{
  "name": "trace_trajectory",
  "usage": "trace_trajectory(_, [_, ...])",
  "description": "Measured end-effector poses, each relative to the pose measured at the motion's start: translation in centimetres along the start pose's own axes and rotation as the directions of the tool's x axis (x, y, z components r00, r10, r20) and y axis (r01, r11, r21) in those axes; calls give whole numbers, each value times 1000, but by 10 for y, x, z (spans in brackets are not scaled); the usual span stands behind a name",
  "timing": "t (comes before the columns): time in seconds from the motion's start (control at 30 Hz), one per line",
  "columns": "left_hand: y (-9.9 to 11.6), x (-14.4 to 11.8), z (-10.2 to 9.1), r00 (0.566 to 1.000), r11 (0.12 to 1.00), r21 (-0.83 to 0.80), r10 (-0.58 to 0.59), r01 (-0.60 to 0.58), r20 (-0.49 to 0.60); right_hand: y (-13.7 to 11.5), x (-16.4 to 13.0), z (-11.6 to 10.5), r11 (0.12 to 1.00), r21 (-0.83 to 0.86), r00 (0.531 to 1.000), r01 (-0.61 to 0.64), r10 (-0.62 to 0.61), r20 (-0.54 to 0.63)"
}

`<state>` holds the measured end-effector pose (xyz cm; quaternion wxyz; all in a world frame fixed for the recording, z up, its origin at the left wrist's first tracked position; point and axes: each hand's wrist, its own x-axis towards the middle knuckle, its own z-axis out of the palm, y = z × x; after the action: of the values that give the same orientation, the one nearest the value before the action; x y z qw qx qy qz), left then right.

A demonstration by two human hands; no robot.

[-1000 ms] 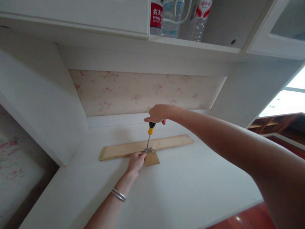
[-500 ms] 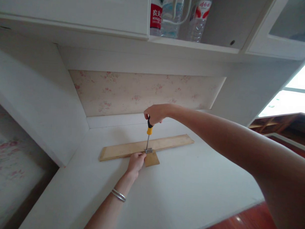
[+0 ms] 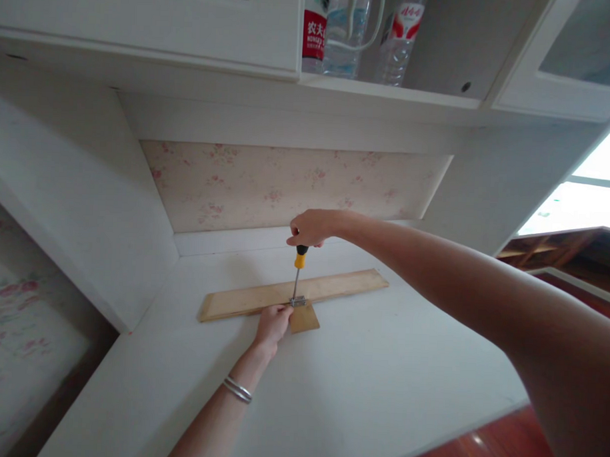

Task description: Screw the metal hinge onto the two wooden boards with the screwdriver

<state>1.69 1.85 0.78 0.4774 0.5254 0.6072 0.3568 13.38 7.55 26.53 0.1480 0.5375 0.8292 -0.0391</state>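
My right hand (image 3: 312,227) is closed around the black and yellow handle of a screwdriver (image 3: 300,260). The screwdriver stands nearly upright, its tip down on a small metal hinge (image 3: 297,300). Under the hinge, a long flat wooden board (image 3: 252,299) meets a small wooden piece (image 3: 304,318) at its front edge. My left hand (image 3: 273,324) is closed, fingertips pinched at the left edge of the small piece, right beside the hinge. A screw under the tip is too small to make out.
The boards lie on a white desktop (image 3: 360,377) below a white overhead cabinet (image 3: 142,23). Plastic bottles (image 3: 402,38) and a clear jug (image 3: 344,43) stand on its open shelf. White side panels (image 3: 76,194) bound the desk, with floral wallpaper (image 3: 286,188) behind.
My right hand's fingers have shifted round the screwdriver handle, the thumb and forefinger now lower over its top. My left hand, the hinge and both wooden pieces have stayed in place.
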Motion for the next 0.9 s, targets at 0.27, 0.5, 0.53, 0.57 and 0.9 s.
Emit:
trace_trajectory(0.27, [-1, 1, 0, 999, 999, 0, 34, -34, -19, -3, 6, 4, 989, -32, 988, -144, 142, -65])
trace_trajectory(0.5, [-2, 2, 0, 999, 999, -13, 36, -36, -16, -3, 3, -2, 992, 92, 996, -82, 83, -10])
trace_trajectory(0.53, [-2, 1, 0, 999, 999, -14, 38, -38, -15, -3, 1, -3, 990, 121, 998, -67, 68, 1])
trace_trajectory(0.57, [-1, 1, 0, 999, 999, -14, 40, -40, -12, -4, 0, -4, 988, 147, 999, -54, 52, 13])
trace_trajectory(0.9, [-3, 3, 1, 1000, 1000, -20, 11, -11, -5, -8, -4, 6, 998, 66, 1000, 20, -18, -22])
